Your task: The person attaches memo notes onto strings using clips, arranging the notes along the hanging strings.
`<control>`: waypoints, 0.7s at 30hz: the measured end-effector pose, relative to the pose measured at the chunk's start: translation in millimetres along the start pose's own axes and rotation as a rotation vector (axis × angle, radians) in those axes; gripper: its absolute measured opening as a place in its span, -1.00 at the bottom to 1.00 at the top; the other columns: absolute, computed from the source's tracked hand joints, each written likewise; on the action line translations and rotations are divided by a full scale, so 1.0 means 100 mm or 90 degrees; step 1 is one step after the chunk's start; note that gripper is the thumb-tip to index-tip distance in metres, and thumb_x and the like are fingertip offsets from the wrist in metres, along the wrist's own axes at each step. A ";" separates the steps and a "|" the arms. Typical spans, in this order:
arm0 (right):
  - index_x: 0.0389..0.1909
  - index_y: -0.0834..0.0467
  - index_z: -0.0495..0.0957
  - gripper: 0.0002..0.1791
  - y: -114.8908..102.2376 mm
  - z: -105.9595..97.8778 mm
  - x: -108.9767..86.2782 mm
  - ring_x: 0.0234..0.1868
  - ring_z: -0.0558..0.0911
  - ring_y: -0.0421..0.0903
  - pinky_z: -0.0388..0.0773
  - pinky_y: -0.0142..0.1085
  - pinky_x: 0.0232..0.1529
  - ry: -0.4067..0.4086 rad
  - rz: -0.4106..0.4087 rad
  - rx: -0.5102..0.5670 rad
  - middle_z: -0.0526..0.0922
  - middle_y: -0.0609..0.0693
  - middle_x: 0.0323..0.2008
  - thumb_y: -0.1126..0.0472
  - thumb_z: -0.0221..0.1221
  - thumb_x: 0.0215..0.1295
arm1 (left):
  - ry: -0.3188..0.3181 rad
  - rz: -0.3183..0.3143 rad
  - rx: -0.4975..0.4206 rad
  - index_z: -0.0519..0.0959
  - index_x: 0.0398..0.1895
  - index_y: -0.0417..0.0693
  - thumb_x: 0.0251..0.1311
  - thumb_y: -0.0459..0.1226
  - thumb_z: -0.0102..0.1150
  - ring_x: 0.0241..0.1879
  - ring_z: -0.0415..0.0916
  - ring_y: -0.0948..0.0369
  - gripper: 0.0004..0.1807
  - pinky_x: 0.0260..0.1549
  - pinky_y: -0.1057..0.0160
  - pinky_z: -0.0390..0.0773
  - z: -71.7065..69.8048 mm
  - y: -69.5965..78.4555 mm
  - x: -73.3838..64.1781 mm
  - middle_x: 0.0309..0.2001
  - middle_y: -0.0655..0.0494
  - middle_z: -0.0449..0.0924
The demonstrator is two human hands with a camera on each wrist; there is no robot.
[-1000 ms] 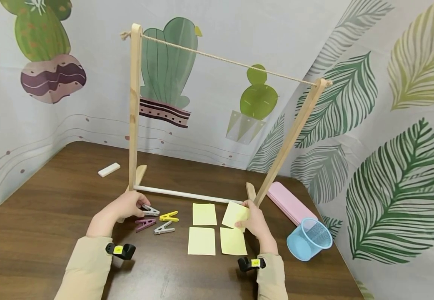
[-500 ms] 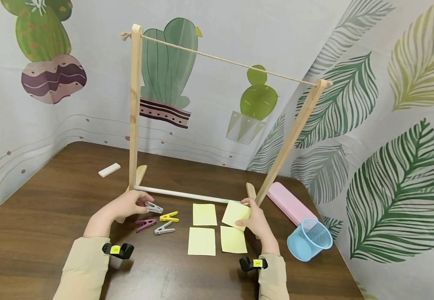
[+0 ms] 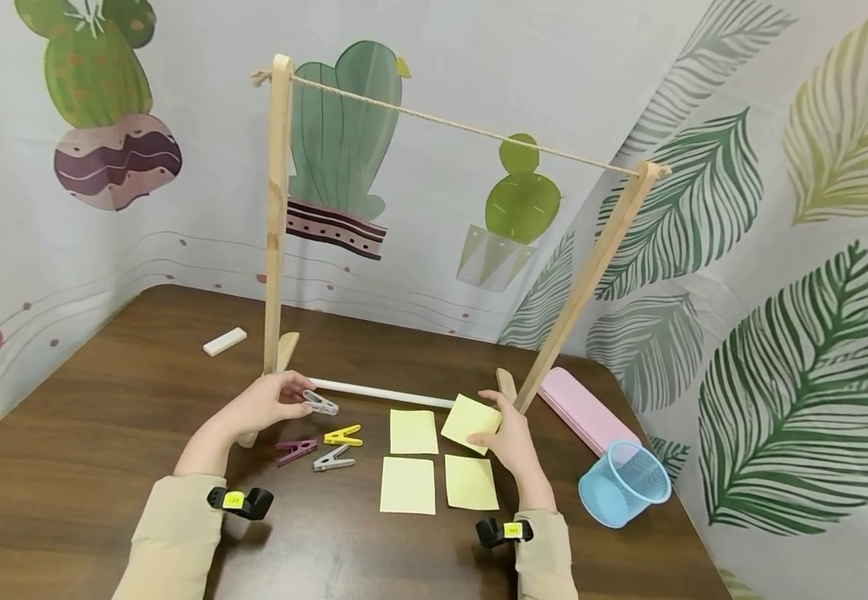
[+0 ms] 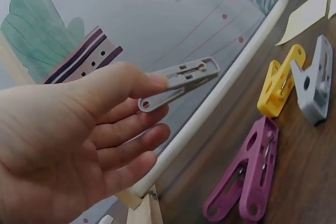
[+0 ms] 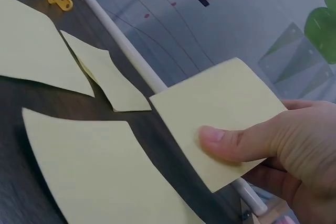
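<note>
Wooden table (image 3: 142,408) bears pink case (image 3: 584,407), contents hidden; blue mesh cup (image 3: 602,493) just beside, mouth upward. Right hand (image 3: 512,437) pinches yellow note (image 5: 215,108), left hand (image 3: 263,404) grey clothespin (image 4: 178,80); both raised, near white rod (image 3: 381,392).

Clothespins (image 3: 341,437) left of notes (image 3: 414,432)

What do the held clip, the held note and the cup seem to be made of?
Held clip: likely plastic, smooth; its body looks moulded.
Held note: probably paper, matt, with thin edges.
Cup: perhaps painted metal; its wall shows mesh.
</note>
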State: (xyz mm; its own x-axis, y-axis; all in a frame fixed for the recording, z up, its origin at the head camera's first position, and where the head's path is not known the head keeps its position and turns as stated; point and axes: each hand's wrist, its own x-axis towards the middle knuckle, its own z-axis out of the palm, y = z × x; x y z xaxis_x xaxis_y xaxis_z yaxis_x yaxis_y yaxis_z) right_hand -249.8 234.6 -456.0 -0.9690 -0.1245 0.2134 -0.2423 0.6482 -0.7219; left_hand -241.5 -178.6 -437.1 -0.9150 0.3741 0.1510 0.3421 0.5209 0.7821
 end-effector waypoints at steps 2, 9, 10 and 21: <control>0.27 0.12 0.39 -0.18 -0.02 0.03 0.01 0.17 0.48 0.24 0.48 0.14 0.06 0.000 -0.014 -0.015 0.55 0.30 0.13 0.37 0.49 -0.10 | 0.014 0.000 -0.003 0.52 -0.01 -0.39 0.20 -0.32 0.28 -0.13 0.58 0.08 -0.64 -0.11 0.17 0.57 0.00 0.02 0.01 -0.19 -0.09 0.65; 0.27 0.13 0.36 -0.23 -0.15 0.04 0.00 -0.64 0.30 -0.19 0.36 -0.33 -0.53 -0.001 -0.070 -0.043 0.59 0.31 -0.04 0.38 0.44 -0.01 | 0.055 0.009 -0.026 0.53 0.01 -0.34 0.22 -0.29 0.27 -0.12 0.58 0.08 -0.64 -0.11 0.17 0.55 0.02 0.12 0.04 -0.17 -0.09 0.66; 0.28 0.14 0.35 -0.23 -0.17 0.04 0.00 -0.70 0.21 -0.24 0.29 -0.37 -0.60 -0.004 -0.073 -0.035 0.58 0.31 -0.04 0.38 0.43 0.00 | 0.062 0.010 -0.034 0.53 0.02 -0.34 0.22 -0.30 0.27 -0.10 0.58 0.07 -0.64 -0.10 0.16 0.56 0.03 0.13 0.05 -0.16 -0.09 0.66; 0.17 0.21 0.46 -0.37 -0.33 0.11 0.08 -0.65 0.30 -0.28 0.32 -0.45 -0.63 -0.040 -0.044 0.093 0.62 0.22 -0.08 0.42 0.41 0.02 | 0.154 0.003 -0.116 0.51 0.16 -0.26 0.28 -0.29 0.23 -0.01 0.55 0.01 -0.59 -0.03 0.17 0.58 0.07 0.30 0.11 0.00 -0.18 0.61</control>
State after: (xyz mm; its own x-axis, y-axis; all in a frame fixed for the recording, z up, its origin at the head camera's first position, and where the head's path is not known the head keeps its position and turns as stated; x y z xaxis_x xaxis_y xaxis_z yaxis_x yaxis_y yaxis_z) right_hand -250.5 204.3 -437.4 -0.9499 -0.2147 0.2270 -0.3080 0.5205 -0.7964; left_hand -240.1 -153.6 -416.5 -0.9454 0.1713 0.2773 0.3224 0.3657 0.8731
